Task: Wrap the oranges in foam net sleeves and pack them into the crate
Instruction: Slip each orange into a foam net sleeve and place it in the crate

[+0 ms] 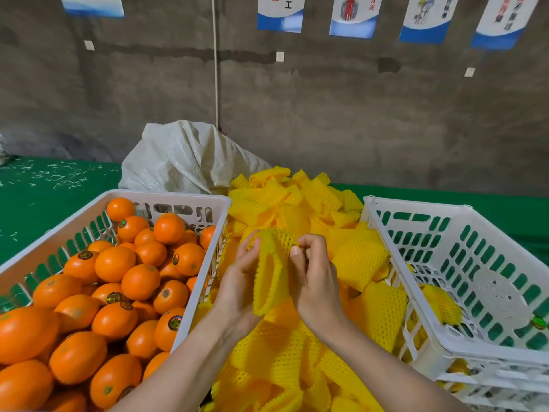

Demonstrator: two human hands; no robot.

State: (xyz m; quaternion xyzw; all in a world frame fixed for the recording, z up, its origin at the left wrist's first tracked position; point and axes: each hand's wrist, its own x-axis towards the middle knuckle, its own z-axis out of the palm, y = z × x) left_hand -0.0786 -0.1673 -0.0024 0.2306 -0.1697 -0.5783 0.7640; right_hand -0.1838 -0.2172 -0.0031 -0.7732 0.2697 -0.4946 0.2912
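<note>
Both hands hold one yellow foam net sleeve [273,272] above the heap of sleeves [297,352] in the middle. My left hand [240,286] grips its left side and my right hand [315,278] pinches its upper right edge. No orange is in the sleeve. The white crate [166,200] on the left is full of loose oranges [113,263], several with round stickers. On the right, the white crate [421,307] holds one wrapped orange [439,304] near its left wall.
A pale woven sack [184,156] lies behind the sleeve heap. Green matting [44,188] covers the surface, with white scraps at the far left. A grey wall with hanging posters stands behind. A small green sticker [538,322] lies in the right crate.
</note>
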